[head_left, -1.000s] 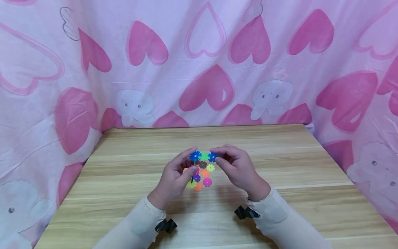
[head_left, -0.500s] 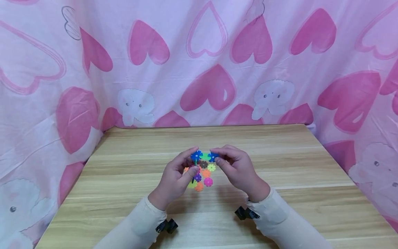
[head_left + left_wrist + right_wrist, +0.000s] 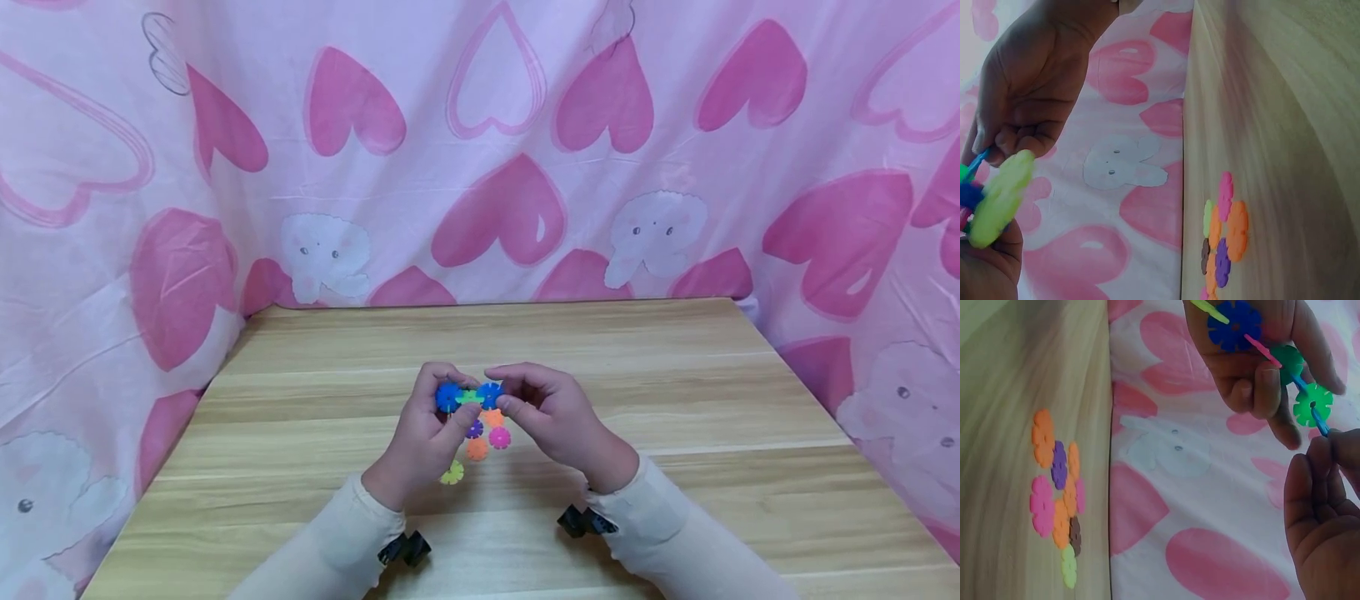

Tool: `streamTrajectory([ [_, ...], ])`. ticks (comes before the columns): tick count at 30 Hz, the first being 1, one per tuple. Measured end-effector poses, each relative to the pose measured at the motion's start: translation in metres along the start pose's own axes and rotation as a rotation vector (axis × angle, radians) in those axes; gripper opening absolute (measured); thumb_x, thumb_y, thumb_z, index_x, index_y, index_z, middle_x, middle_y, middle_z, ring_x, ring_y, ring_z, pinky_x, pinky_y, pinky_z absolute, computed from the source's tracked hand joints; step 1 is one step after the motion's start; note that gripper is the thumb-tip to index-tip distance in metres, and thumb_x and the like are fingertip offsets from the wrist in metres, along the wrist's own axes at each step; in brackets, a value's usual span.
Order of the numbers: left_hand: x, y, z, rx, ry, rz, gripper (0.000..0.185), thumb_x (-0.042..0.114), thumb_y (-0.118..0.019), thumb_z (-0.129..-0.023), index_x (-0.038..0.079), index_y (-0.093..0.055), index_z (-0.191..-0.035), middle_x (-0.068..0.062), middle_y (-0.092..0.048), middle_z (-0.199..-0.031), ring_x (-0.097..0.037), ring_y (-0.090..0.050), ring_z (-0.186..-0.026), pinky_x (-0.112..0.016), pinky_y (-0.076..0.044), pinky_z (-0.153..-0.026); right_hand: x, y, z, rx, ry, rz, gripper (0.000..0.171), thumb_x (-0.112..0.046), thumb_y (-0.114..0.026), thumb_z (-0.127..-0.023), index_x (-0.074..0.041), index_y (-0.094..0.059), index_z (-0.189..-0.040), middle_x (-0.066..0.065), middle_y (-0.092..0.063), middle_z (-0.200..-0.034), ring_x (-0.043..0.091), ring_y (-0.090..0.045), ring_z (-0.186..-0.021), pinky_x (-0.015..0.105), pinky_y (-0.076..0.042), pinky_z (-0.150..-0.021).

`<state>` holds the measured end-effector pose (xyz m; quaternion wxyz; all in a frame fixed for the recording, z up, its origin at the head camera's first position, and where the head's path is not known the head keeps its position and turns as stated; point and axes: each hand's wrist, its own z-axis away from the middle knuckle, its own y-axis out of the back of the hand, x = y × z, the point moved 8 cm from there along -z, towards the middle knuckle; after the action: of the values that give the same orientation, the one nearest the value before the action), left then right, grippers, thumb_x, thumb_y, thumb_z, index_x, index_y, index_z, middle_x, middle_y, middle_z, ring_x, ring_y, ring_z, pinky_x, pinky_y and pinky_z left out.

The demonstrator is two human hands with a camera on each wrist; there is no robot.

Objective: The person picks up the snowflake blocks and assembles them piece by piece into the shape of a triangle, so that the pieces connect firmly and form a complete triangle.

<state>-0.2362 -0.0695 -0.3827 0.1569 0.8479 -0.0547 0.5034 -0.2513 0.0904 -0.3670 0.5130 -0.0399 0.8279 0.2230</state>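
In the head view my left hand (image 3: 420, 437) holds a chain of interlocking plastic snowflake discs, thumb in front and fingers behind. My right hand (image 3: 558, 417) pinches the blue disc (image 3: 491, 395) at the chain's right end. The right wrist view shows more of the chain: a bright green disc (image 3: 1313, 404), a darker green one (image 3: 1290, 364), a pink one (image 3: 1264, 352) seen edge-on, and a dark blue one (image 3: 1234, 326). A yellow disc (image 3: 1002, 200) forms the other end, large and blurred in the left wrist view. Part of the chain is hidden by the left hand.
Loose discs lie grouped on the wooden table (image 3: 300, 467) below the hands, among them an orange one (image 3: 477, 450), a magenta one (image 3: 499, 437), a purple one (image 3: 1059, 465) and a brown one (image 3: 1075, 536). A pink heart-print cloth (image 3: 495, 217) hangs behind the table.
Both hands and the chain have shifted left and slightly nearer to me. The left fingers have moved behind the chain, and its yellow end disc now hangs lower and further left.
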Motion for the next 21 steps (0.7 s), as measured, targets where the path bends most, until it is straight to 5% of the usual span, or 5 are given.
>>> streamTrajectory([
  [5,0.0,0.003,0.001,0.032,-0.013,-0.052,0.034,0.005,-0.062,-0.104,0.008,-0.04,-0.13,-0.012,-0.056,-0.12,-0.02,-0.065,-0.098,-0.03,-0.063,-0.084,0.009,0.005,-0.004,0.007,-0.048,0.029,0.039,-0.005,-0.071,-0.099,-0.011,-0.066,-0.137,0.008,-0.065,-0.098,0.024,-0.062,-0.082,0.027,-0.056,-0.068],
  [9,-0.002,0.006,0.001,0.048,0.015,-0.067,0.035,0.005,-0.061,-0.104,0.009,-0.042,-0.133,-0.012,-0.056,-0.124,-0.022,-0.065,-0.1,-0.031,-0.063,-0.085,0.035,0.01,-0.008,-0.012,-0.167,0.1,0.033,-0.011,-0.072,-0.099,-0.013,-0.069,-0.132,0.007,-0.065,-0.094,0.024,-0.06,-0.081,0.026,-0.054,-0.067],
  [15,-0.002,0.005,0.002,0.038,0.023,-0.038,0.031,0.005,-0.059,-0.105,0.012,-0.048,-0.133,-0.016,-0.054,-0.13,-0.024,-0.063,-0.099,-0.028,-0.062,-0.082,0.079,-0.004,-0.003,-0.223,-0.39,0.281,0.025,-0.018,-0.076,-0.097,-0.017,-0.077,-0.122,0.0,-0.066,-0.091,0.022,-0.059,-0.082,0.032,-0.055,-0.068],
  [21,-0.001,0.006,0.002,0.044,0.006,-0.061,0.031,0.006,-0.058,-0.105,0.013,-0.05,-0.134,-0.016,-0.055,-0.132,-0.023,-0.061,-0.099,-0.028,-0.062,-0.078,0.095,-0.017,0.007,-0.379,-0.505,0.4,0.028,-0.025,-0.079,-0.095,-0.022,-0.078,-0.123,-0.003,-0.067,-0.092,0.022,-0.06,-0.081,0.035,-0.053,-0.07],
])
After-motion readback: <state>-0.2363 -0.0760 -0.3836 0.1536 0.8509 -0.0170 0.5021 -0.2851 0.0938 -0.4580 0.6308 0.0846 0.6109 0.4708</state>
